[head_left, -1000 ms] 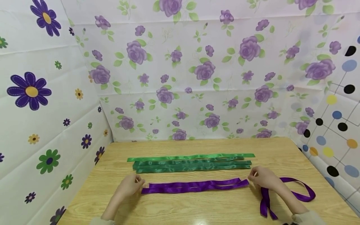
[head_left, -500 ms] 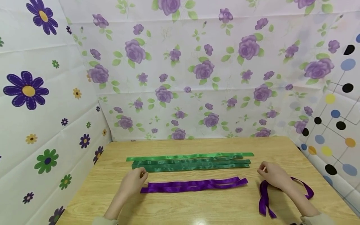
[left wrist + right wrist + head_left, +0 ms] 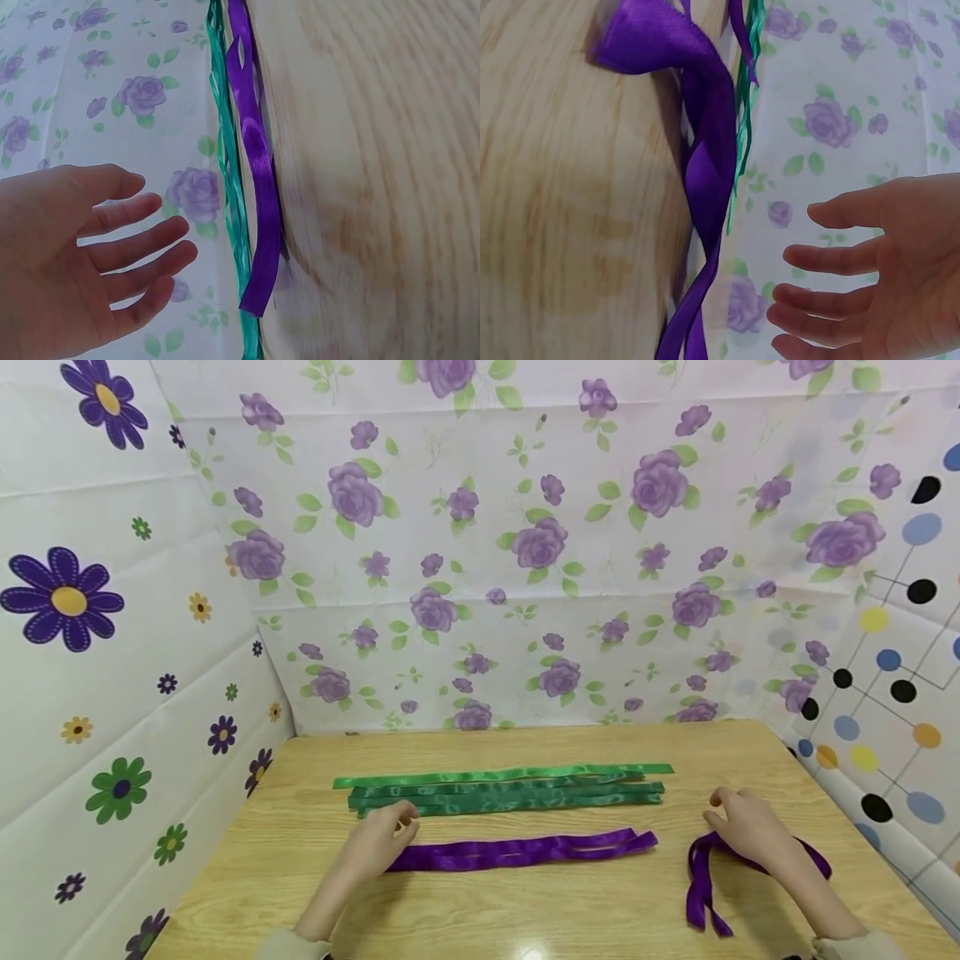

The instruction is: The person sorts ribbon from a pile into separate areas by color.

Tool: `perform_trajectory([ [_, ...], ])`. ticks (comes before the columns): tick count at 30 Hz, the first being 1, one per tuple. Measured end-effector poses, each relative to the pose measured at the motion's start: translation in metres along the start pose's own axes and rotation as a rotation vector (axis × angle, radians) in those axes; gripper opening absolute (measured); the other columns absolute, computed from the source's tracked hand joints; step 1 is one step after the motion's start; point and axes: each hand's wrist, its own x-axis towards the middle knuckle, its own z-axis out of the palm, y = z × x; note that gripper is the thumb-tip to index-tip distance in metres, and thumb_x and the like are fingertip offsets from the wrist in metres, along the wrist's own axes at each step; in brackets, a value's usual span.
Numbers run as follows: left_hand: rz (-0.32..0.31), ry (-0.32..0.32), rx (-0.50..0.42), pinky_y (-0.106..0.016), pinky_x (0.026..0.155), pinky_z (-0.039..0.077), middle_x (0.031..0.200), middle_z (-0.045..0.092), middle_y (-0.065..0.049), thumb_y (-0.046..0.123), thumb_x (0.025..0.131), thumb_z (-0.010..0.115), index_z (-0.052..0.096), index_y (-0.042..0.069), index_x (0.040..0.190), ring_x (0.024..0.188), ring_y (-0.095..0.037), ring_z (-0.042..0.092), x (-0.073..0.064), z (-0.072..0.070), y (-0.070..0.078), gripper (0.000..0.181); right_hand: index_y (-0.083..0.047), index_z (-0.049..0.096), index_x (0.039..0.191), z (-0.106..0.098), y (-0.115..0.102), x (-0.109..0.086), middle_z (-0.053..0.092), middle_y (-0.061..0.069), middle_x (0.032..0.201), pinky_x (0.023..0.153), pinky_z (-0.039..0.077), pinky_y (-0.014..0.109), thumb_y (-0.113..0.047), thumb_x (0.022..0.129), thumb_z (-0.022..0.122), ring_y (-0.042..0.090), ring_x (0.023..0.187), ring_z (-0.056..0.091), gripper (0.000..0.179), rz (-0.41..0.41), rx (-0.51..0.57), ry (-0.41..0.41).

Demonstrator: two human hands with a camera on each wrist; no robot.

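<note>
In the head view my left hand (image 3: pixel 378 839) hovers over the left end of the flat purple ribbons (image 3: pixel 525 852), hiding that end. Its fingers are loosely bent and hold nothing, as the left wrist view of the hand (image 3: pixel 97 262) confirms. My right hand (image 3: pixel 746 827) hangs above a looped purple ribbon (image 3: pixel 700 885) at the right, fingers relaxed and spread. The right wrist view shows that looped ribbon (image 3: pixel 709 165) in front of the hand (image 3: pixel 870 277), apart from it.
Behind the purple strips lie several dark green ribbons (image 3: pixel 495 797), with a brighter green ribbon (image 3: pixel 420 778) along their far side. All rest on a wooden table (image 3: pixel 525 910). Flower-printed sheets (image 3: pixel 450 552) stand behind and left; a dotted sheet (image 3: pixel 907 735) stands at the right.
My right hand has left the right end of the flat purple ribbons and moved right, over the looped one. The left hand has lifted off their left end and shifted slightly right and farther away.
</note>
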Motion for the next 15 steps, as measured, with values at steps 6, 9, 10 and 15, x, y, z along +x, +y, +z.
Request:
perform_trajectory([
  [6,0.054,-0.017,-0.003,-0.032,0.071,0.050,0.102,0.064,-0.003,0.025,0.093,0.054,0.060,0.011,0.108,0.094,-0.018,0.061,0.002,0.005,0.003,0.022,0.010,0.056,0.102,0.000,0.006,0.001,0.059,0.026,0.091,0.061,0.046,0.042,-0.018,0.087,0.057,0.036,0.077,0.057,0.031,0.010,-0.017,0.002],
  [9,0.069,-0.021,-0.004,-0.033,0.075,0.050,0.106,0.064,-0.004,0.026,0.093,0.053,0.060,0.013,0.109,0.097,-0.018,0.060,0.003,0.008,0.006,0.022,0.010,0.056,0.101,-0.001,0.011,0.000,0.059,0.025,0.092,0.062,0.047,0.042,-0.018,0.088,0.057,0.036,0.079,0.057,0.031,0.006,-0.014,-0.025],
  [10,0.070,-0.030,-0.009,-0.034,0.076,0.050,0.107,0.064,-0.004,0.027,0.093,0.053,0.059,0.014,0.110,0.099,-0.018,0.060,0.003,0.009,0.008,0.022,0.010,0.056,0.101,-0.002,0.012,-0.001,0.059,0.025,0.092,0.063,0.047,0.042,-0.018,0.088,0.056,0.036,0.079,0.057,0.031,0.004,-0.014,-0.034],
  [15,0.072,-0.085,-0.049,-0.035,0.078,0.050,0.113,0.062,-0.006,0.033,0.095,0.048,0.057,0.014,0.115,0.101,-0.019,0.059,0.009,0.013,0.015,0.029,0.009,0.057,0.099,-0.003,0.021,0.001,0.060,0.021,0.089,0.063,0.046,0.043,-0.018,0.087,0.057,0.036,0.079,0.057,0.029,-0.008,-0.024,-0.053],
])
